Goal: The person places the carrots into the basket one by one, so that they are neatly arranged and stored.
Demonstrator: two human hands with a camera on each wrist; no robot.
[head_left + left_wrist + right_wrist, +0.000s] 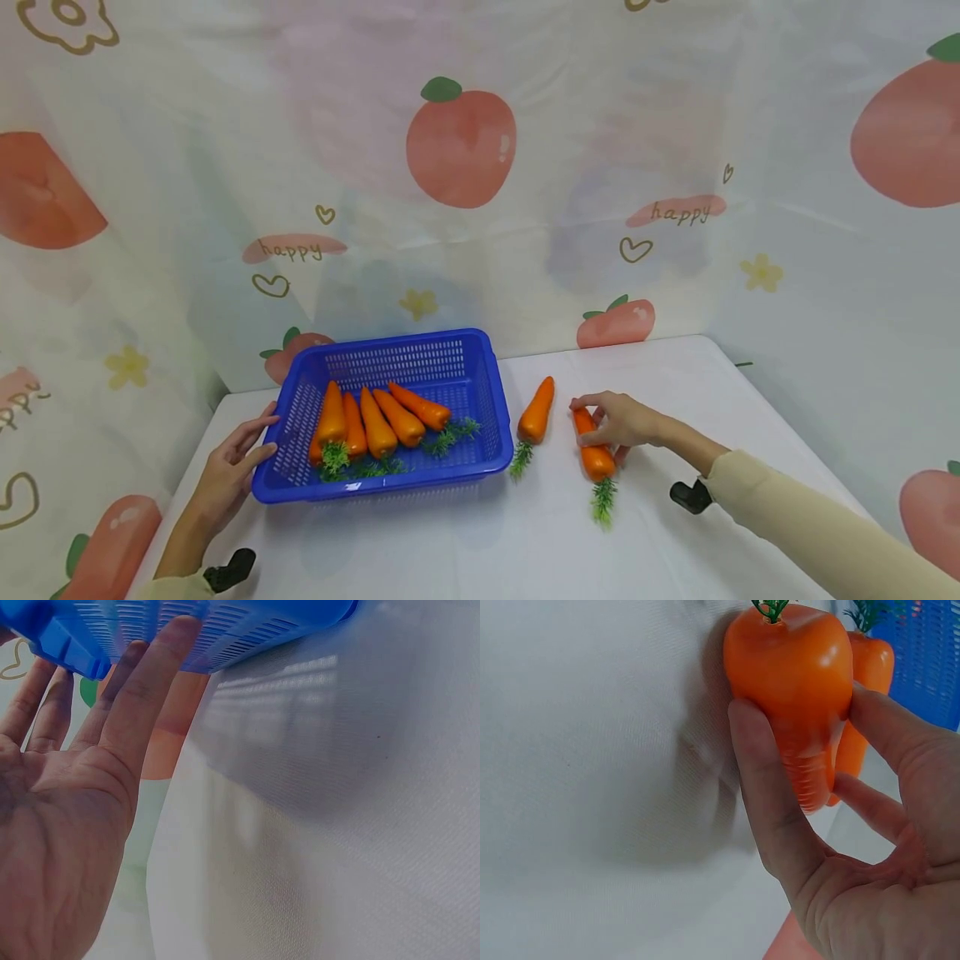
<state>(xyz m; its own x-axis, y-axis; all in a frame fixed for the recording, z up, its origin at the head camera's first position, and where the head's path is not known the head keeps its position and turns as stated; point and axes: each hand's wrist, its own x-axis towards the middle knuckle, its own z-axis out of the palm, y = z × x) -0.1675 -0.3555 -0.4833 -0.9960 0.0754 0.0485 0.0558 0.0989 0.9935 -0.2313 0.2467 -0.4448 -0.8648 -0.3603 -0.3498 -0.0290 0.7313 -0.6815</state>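
A blue plastic basket point(390, 479) stands on the left of the white-covered table, with several toy carrots point(378, 425) lying in it, green tops toward the front. My left hand point(227, 477) touches the basket's left side, its fingers fairly straight against the wall below the rim, as the left wrist view shows. On the right, my right hand point(624, 419) holds an orange toy carrot point(791, 664) between thumb and fingers, its leafy top pointing toward me. Another carrot point(537, 412) lies between the basket and that hand, tip pointing away.
A cloth printed with fruit and flowers point(461, 275) hangs as a backdrop behind the table and along both sides. The basket's back edge sits near the table's far edge. The white tablecloth point(480, 550) spreads in front of the basket.
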